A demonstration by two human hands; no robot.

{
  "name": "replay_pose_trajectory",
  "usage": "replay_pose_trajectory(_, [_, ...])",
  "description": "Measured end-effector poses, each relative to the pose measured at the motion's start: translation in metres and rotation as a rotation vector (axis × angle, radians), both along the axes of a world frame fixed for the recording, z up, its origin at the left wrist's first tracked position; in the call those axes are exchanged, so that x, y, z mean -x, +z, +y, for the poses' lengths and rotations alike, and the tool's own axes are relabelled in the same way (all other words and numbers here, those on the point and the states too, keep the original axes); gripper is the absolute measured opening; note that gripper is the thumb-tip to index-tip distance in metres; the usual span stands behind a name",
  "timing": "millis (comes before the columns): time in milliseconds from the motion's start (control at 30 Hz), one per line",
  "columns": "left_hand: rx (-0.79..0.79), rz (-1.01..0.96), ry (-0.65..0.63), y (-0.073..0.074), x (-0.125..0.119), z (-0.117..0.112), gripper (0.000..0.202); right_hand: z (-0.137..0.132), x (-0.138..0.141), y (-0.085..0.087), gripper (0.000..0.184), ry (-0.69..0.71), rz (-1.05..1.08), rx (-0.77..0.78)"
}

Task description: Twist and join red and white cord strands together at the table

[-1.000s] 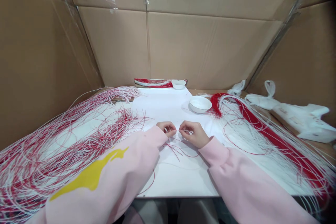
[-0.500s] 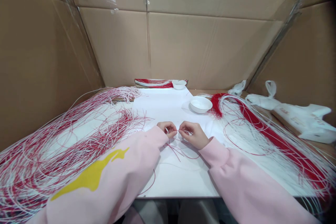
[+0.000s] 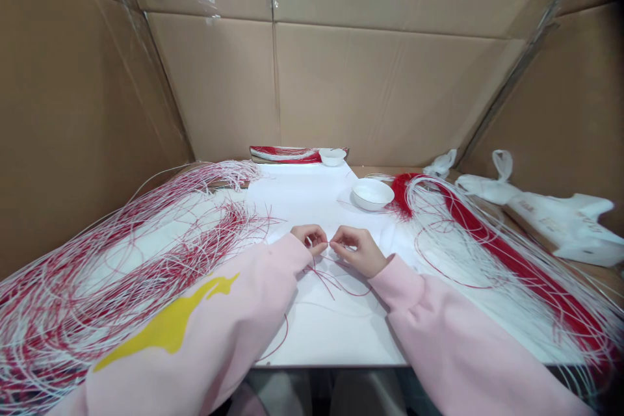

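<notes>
My left hand and my right hand meet fingertip to fingertip above the middle of the white tabletop. Each is closed in a pinch on thin red cord, whose loose ends and a loop hang below the fingers onto the white surface. The short piece between the fingertips is too small to make out well. A paler strand also runs beneath my right hand. Another red cord end curves out from under my left sleeve near the front edge.
Long bundles of red and white cord lie on the left. More red cord and white strands cover the right. White bowls stand behind my hands, plastic bags at right. Cardboard walls enclose the table.
My right hand has shifted slightly left, so the fingertips of both hands are closer together. My left hand is nearly unmoved, and both stay pinched on the cord.
</notes>
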State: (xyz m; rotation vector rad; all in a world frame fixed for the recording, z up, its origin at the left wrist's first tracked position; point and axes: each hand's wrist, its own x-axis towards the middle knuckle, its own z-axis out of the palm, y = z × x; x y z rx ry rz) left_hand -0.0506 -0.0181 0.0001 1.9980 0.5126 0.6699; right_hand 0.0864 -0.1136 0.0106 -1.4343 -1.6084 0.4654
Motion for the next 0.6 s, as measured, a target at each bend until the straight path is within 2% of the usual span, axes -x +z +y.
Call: replay_pose_trajectory(600, [-0.016,0.017,0.018,-0.0014,-0.001,0.001,0.007,0.0011,0.0,0.0001,0.009,-0.026,-0.011,-0.014])
